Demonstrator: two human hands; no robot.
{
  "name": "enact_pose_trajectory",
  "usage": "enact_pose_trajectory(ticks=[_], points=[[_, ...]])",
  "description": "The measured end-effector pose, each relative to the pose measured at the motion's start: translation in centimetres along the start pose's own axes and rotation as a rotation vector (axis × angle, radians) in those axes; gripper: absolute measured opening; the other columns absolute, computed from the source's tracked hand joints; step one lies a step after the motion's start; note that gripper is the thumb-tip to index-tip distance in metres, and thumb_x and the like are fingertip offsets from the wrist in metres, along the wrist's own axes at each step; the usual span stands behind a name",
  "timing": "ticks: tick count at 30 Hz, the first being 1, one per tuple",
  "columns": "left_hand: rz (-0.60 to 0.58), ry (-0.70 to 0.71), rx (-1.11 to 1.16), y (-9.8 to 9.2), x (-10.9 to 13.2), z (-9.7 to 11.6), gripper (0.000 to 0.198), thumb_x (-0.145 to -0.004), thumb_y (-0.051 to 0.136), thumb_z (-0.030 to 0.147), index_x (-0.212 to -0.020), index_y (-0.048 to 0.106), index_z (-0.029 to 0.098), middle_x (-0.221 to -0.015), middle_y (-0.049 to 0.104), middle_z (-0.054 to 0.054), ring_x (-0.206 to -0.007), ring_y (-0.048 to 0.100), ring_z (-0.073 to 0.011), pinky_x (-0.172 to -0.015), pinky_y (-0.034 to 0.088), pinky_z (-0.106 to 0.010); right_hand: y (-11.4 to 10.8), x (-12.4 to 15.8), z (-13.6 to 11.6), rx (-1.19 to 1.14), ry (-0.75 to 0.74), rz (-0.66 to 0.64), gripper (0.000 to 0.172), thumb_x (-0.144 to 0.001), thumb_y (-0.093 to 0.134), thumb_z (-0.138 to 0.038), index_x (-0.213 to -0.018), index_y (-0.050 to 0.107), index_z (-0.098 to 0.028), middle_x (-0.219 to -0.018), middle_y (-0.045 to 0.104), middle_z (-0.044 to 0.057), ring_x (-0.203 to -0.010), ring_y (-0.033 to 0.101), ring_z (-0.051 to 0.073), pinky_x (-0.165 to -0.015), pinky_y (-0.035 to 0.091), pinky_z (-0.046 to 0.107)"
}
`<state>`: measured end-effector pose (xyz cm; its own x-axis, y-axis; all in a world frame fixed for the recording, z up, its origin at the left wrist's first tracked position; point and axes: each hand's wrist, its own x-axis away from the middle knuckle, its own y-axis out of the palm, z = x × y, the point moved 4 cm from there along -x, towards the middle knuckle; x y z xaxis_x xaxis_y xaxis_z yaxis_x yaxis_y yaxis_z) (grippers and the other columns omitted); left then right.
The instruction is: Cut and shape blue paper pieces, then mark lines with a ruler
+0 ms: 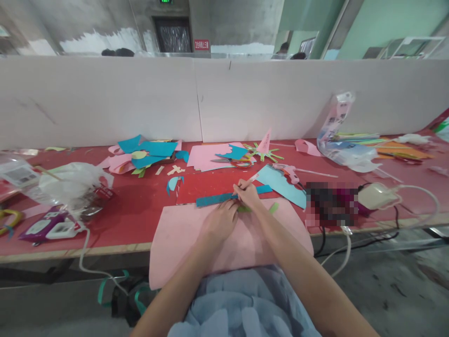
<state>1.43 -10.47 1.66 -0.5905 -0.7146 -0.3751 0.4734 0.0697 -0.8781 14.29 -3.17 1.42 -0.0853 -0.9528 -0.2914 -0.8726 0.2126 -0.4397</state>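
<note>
At your 9 o'clock a crinkled plastic bag (72, 180) holds something white, plus a brown patch low down that is too unclear to name; just on its near side lies a purple-and-white pack (52, 224), its contents hidden. At 10 o'clock you have a pile of blue and pink pieces (154, 150). In front of you, the blue strip (212, 200) lies slantwise along the far edge of the large pink sheet (182, 238). Your left hand (224, 217) lies flat, fingers close together, tips at the strip's near edge; your right hand (248, 194) pinches a slim pen-like stick (253, 178) over the strip, and a green piece (273, 207) lies near its wrist. At 12 o'clock orange-handled scissors (231, 161) rest on pink sheets (203, 157). At 1 o'clock stands a pink cone (265, 142) ringed with green strips, and at 2 o'clock a printed clear bag (336, 135) leans against the white partition (122, 103); you cannot tell what is inside. As for edges, red tabletop (136, 224) shows to the left of your sheet, which overhangs the table's near edge (105, 252) towards you; on the right, a light blue sheet (284, 185) and a glue gun (291, 173) crowd your 2 o'clock.
</note>
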Motion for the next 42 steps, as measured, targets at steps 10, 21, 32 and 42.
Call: enact_pose_trajectory(ticks=[10, 21, 32, 42], points=[[-0.004, 0.001, -0.008, 0.02, 0.0, -0.03, 0.031, -0.09, 0.038, 0.014, -0.116, 0.056, 0.015, -0.123, 0.058, -0.009, -0.119, 0.05, -0.0197, -0.105, 0.04, -0.037, -0.1, -0.11, 0.17, 0.009, -0.018, 0.038, 0.028, -0.079, 0.049, -0.038, -0.058, 0.038, -0.023, -0.048, 0.057, -0.005, -0.044, 0.053, 0.012, -0.049, 0.039, 0.021], [-0.008, -0.001, -0.012, 0.05, 0.0, -0.05, 0.031, -0.091, 0.037, 0.016, -0.115, 0.056, 0.016, -0.123, 0.058, -0.01, -0.12, 0.05, -0.0197, -0.105, 0.04, -0.038, -0.07, -0.08, 0.33, -0.008, 0.015, 0.033, 0.027, -0.078, 0.049, -0.038, -0.059, 0.037, -0.023, -0.051, 0.059, -0.005, -0.044, 0.054, 0.012, -0.047, 0.039, 0.021], [0.004, 0.004, -0.023, 0.01, -0.02, -0.02, 0.03, -0.091, 0.038, 0.015, -0.115, 0.056, 0.015, -0.123, 0.058, -0.008, -0.118, 0.051, -0.0198, -0.105, 0.04, -0.036, -0.19, -0.32, 0.49, 0.061, -0.014, 0.074, 0.027, -0.079, 0.046, -0.038, -0.058, 0.036, -0.024, -0.052, 0.06, -0.004, -0.054, 0.059, 0.014, -0.053, 0.04, 0.022], [-0.006, -0.011, -0.006, -0.18, -0.09, 0.15, 0.031, -0.091, 0.038, 0.015, -0.116, 0.056, 0.015, -0.123, 0.058, -0.009, -0.118, 0.051, -0.019, -0.105, 0.04, -0.036, -0.33, -0.28, 0.2, 0.098, -0.025, 0.095, 0.029, -0.079, 0.046, -0.039, -0.057, 0.035, -0.024, -0.051, 0.06, -0.003, -0.053, 0.058, 0.015, -0.055, 0.039, 0.023]])
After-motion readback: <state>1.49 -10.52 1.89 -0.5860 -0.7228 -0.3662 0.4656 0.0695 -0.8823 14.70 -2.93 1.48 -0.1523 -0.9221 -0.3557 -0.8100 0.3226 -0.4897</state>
